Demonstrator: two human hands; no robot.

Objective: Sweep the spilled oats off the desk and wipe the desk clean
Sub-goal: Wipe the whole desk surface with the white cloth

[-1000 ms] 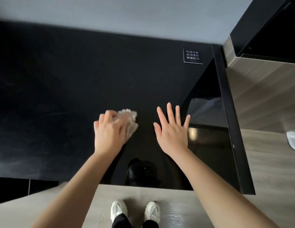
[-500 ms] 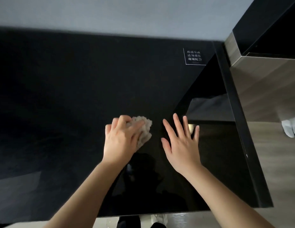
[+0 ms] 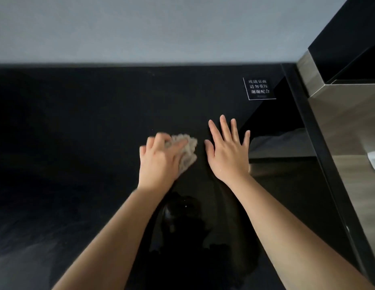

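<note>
Across the whole near view spreads the glossy black desk [image 3: 77,143], a small printed label [image 3: 259,88] at its far right. Mid-desk, the left hand [image 3: 159,164] grips a crumpled cloth [image 3: 187,150]; just right, the right hand [image 3: 227,151] lies flat, fingers spread.

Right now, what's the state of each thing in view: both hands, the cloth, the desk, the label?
Left hand: grips the cloth, pressing it onto the desk.
Right hand: flat, fingers spread, holding nothing.
Cloth: crumpled, partly under the left hand.
Desk: glossy black, no oats visible.
Label: stuck flat near the far right corner.
</note>
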